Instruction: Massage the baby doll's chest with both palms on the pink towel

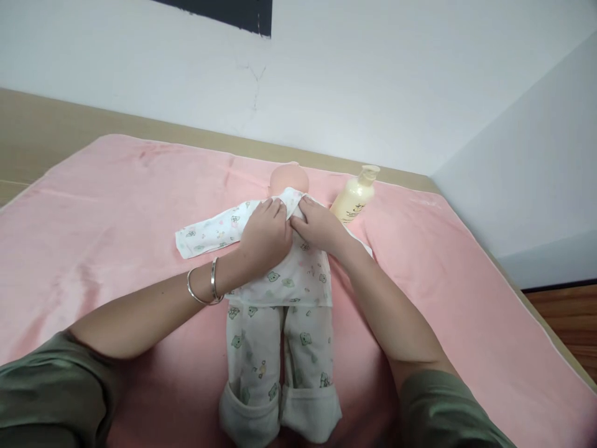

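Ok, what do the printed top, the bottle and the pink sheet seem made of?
Printed top: matte woven or knit fabric, perhaps cotton; it bunches softly.
Bottle: probably plastic, smooth, with a slight sheen.
Pink sheet: cloth, mostly matte; wrinkles show, fibre unclear.

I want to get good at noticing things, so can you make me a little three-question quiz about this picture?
1. True or false: the left hand and the right hand both touch the white top.
2. Which hand is nearer the bottle? A: left. B: right.
3. Fill in the colour: the big cloth under the top is ____.

Key: 1. True. 2. B. 3. Pink.
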Demonstrator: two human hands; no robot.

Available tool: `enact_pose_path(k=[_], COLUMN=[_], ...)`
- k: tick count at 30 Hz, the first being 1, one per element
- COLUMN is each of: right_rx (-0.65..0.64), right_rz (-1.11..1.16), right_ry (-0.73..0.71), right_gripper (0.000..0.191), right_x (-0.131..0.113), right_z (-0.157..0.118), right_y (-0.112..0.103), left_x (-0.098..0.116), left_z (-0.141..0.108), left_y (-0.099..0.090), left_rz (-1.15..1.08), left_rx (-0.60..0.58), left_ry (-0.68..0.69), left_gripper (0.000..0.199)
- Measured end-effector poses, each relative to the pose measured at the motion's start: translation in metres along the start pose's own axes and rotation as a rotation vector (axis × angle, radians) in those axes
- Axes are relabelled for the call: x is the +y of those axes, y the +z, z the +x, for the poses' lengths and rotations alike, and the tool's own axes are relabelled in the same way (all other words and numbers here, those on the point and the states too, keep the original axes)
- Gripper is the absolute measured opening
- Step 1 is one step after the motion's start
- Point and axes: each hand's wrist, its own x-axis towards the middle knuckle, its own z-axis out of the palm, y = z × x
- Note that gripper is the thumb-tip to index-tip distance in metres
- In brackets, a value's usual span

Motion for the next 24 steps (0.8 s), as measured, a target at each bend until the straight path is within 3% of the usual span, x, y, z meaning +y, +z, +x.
enact_pose_path(k=[4, 9, 12, 18, 24], right_rx=[0.047, 0.181, 0.212, 0.168, 0.425], right_rz=[-0.113, -0.24, -0.14, 0.103, 0.039], right_ry=[-0.037, -0.1, -0.098, 0.075, -0.098], right_gripper=[0.039, 0.045, 0.04, 0.035, 0.053], right_x=[-0.001, -0.035, -0.036, -0.001, -0.025], right_z=[-0.002, -0.03, -0.029, 0.0, -0.02], right_y=[0.011, 0.025, 0.024, 0.006, -0.006], left_x=[-0.003, -0.023, -0.028, -0.025, -0.025], left_z=[0.005, 0.024, 0.026, 0.017, 0.015], left_y=[-0.004, -0.01, -0.006, 0.006, 0.006], left_rz=[-0.076, -0.232, -0.178, -0.244, -0.341], left_rx=[-0.04, -0.173, -0.161, -0.037, -0.026], left_ry=[-0.025, -0.265, -0.292, -0.278, -0.339], left_gripper=[0.029, 0.021, 0.024, 0.037, 0.043])
